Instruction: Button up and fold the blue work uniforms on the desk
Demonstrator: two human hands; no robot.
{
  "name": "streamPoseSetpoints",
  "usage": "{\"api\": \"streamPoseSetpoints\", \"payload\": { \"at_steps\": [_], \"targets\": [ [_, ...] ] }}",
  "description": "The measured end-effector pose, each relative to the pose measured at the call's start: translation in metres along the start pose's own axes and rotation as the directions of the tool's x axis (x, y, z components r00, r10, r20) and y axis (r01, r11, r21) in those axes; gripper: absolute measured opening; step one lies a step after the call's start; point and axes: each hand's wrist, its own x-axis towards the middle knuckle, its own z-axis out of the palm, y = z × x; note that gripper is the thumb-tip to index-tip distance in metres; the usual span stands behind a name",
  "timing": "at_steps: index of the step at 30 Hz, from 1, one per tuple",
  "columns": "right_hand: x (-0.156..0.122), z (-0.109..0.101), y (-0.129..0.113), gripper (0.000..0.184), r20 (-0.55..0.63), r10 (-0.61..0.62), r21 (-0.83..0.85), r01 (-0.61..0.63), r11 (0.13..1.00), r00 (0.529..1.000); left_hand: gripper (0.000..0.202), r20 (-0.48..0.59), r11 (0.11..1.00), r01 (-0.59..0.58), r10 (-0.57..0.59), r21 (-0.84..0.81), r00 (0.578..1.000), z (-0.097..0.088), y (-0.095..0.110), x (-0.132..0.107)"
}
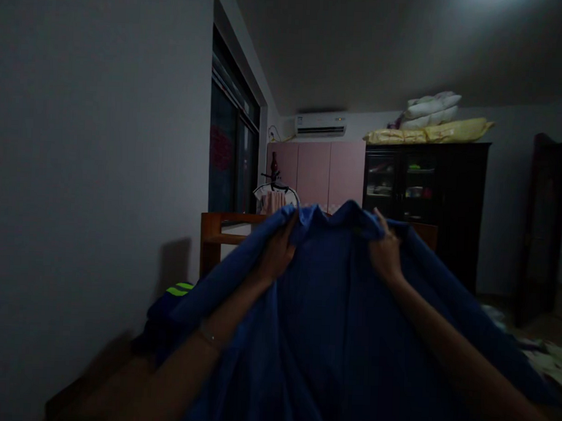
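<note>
A large blue cloth [332, 323] is held up in front of me and drapes down over both forearms. My left hand [277, 250] is closed on its upper edge at the left. My right hand [385, 254] grips the same upper edge a short way to the right. The cloth sags between the two hands and hides whatever lies below it. The room is dim.
A dark garment with neon yellow stripes [177, 293] lies at lower left by the wall. A wooden bed frame [213, 239] stands behind the cloth. Pink wardrobes [314, 172] and a dark cabinet [424, 185] topped with bedding line the far wall. Clutter lies at the lower right.
</note>
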Motion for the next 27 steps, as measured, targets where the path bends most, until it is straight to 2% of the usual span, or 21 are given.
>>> {"api": "streamPoseSetpoints", "payload": {
  "at_steps": [2, 4, 6, 8, 11, 15, 19, 22, 24, 27],
  "targets": [
    [-0.061, 0.041, 0.032, 0.053, 0.149, 0.150, -0.082, -0.139, 0.987, 0.977, 0.069, 0.174, 0.991, 0.127, -0.133, 0.044, 0.976, 0.039, -0.029, -0.053],
    [-0.122, 0.078, 0.058, 0.054, 0.291, 0.288, -0.175, -0.246, 0.953, 0.912, 0.071, 0.326, 0.964, 0.237, -0.263, 0.116, 0.908, 0.074, -0.057, -0.105],
    [-0.174, 0.108, 0.078, 0.057, 0.435, 0.376, -0.235, -0.300, 0.925, 0.819, 0.069, 0.396, 0.913, 0.325, -0.401, 0.246, 0.826, 0.103, -0.082, -0.150],
    [-0.211, 0.129, 0.093, 0.060, 0.479, 0.394, -0.251, -0.308, 0.918, 0.785, 0.068, 0.432, 0.878, 0.317, -0.457, 0.359, 0.777, 0.125, -0.102, -0.183],
    [-0.241, 0.149, 0.112, 0.061, 0.475, 0.418, -0.268, -0.325, 0.907, 0.774, 0.070, 0.458, 0.863, 0.245, -0.452, 0.442, 0.766, 0.148, -0.125, -0.213],
    [-0.260, 0.165, 0.130, 0.062, 0.495, 0.422, -0.291, -0.313, 0.904, 0.760, 0.068, 0.486, 0.851, 0.217, -0.462, 0.477, 0.742, 0.168, -0.148, -0.225],
    [-0.268, 0.171, 0.130, 0.068, 0.524, 0.384, -0.282, -0.271, 0.920, 0.760, 0.059, 0.506, 0.842, 0.232, -0.489, 0.488, 0.711, 0.177, -0.156, -0.222],
    [-0.261, 0.170, 0.126, 0.078, 0.520, 0.481, -0.319, -0.361, 0.876, 0.706, 0.063, 0.552, 0.843, 0.242, -0.506, 0.481, 0.663, 0.169, -0.149, -0.211],
    [-0.254, 0.164, 0.126, 0.087, 0.537, 0.529, -0.318, -0.424, 0.848, 0.657, 0.072, 0.587, 0.840, 0.266, -0.526, 0.473, 0.616, 0.151, -0.137, -0.205],
    [-0.244, 0.137, 0.124, 0.097, 0.621, 0.469, -0.203, -0.449, 0.870, 0.629, 0.080, 0.615, 0.825, 0.344, -0.564, 0.449, 0.550, 0.105, -0.109, -0.211]
  ]
}}
